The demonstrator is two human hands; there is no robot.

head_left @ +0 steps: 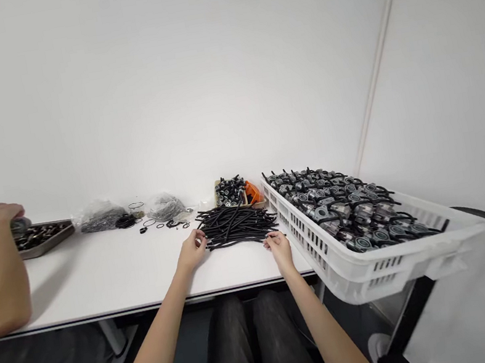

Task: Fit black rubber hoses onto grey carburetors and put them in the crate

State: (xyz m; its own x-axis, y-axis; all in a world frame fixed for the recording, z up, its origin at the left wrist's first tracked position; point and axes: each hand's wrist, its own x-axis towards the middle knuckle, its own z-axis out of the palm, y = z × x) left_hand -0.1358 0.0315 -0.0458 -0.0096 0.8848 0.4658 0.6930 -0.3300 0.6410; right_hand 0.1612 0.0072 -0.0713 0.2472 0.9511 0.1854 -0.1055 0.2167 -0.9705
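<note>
While at opposite ends of one black tube pile (237,224), left hand (192,250) and right hand (279,250), both narrow, hold unclear.

Both bare forearms (158,346) reach forward, left hand (192,250) and right hand (279,249) apart, each loosely curled.

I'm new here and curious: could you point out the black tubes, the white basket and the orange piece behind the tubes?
Black tubes (236,224): head view, the middle of the pile.
White basket (424,251): head view, near wall below the rim.
Orange piece (252,191): head view, middle of its visible part.
</note>
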